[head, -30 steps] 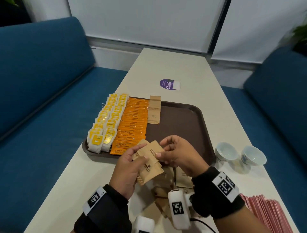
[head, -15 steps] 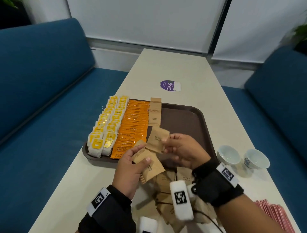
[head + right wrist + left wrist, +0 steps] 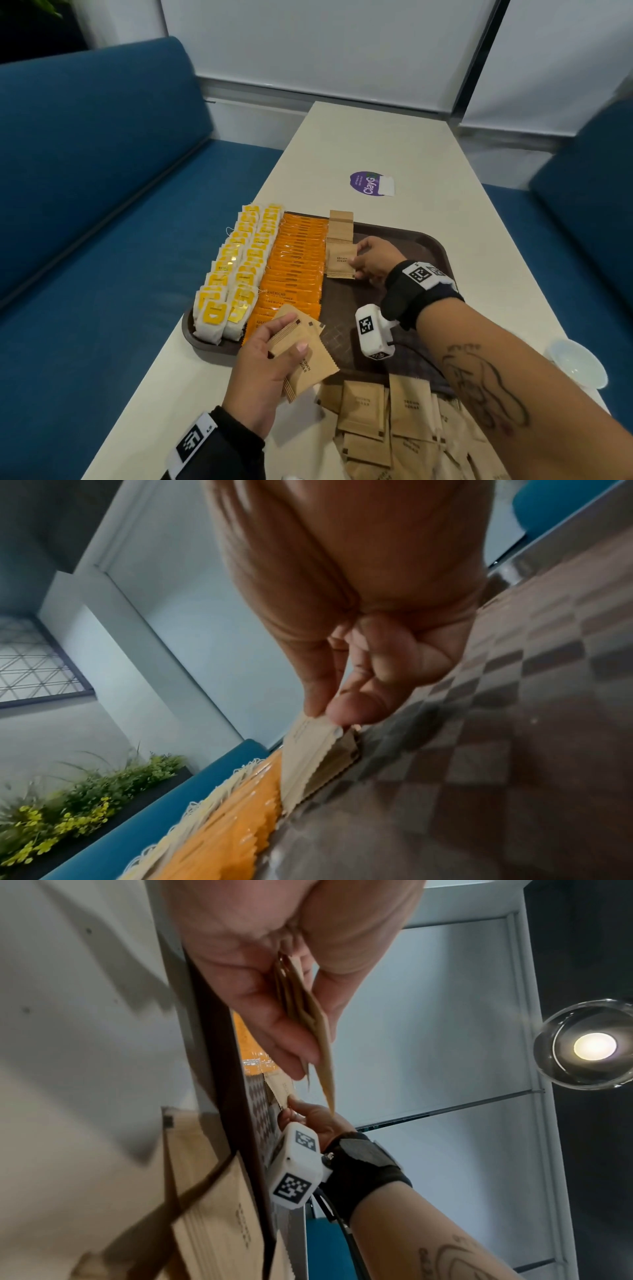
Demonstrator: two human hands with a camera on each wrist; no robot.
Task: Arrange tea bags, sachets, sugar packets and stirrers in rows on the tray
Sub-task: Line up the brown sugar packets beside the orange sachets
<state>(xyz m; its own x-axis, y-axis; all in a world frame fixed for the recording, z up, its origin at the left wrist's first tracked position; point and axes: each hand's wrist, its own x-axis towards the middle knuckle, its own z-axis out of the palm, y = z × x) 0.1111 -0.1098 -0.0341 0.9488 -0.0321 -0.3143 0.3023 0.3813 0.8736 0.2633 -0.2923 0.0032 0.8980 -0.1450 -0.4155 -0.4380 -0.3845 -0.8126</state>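
- Head view, far left of the tray [image 3: 442, 246]: two rows of yellow-tagged tea bags [image 3: 236, 270], overlapped front to back, look complete.
- Next right: one long row of orange coffee sachets [image 3: 294, 270], touching the tea bags, also looks full.
- Left hand [image 3: 263, 363] hovers over the tray's near edge, fingers and thumb curled round a small fanned stack of brown sugar packets [image 3: 305, 356]; acts as the supply.
- Third row, just right of the sachets: sugar row [image 3: 340, 226] started at the far end, only a few packets so far.
- Right hand [image 3: 375, 260] pinches one brown sugar packet [image 3: 340, 265] by its right edge, thumb and fingertips narrow; packet overlaps the near end of the sugar row. Right wrist view shows it tilted, lower edge at the tray floor.
- Step in hand: placing a sugar packet, row three early on.
- Next move, my read: let go with the packet lying squarely on the one behind, edge flush against the sachets, then take another from the left hand's stack.
- Loose pile of sugar packets [image 3: 387, 421] on the table [image 3: 394, 144] near the tray's front edge, plenty left.
- Right part of the tray is bare; stirrers not identifiable here.
- White cup [image 3: 575, 363] at the far right edge.
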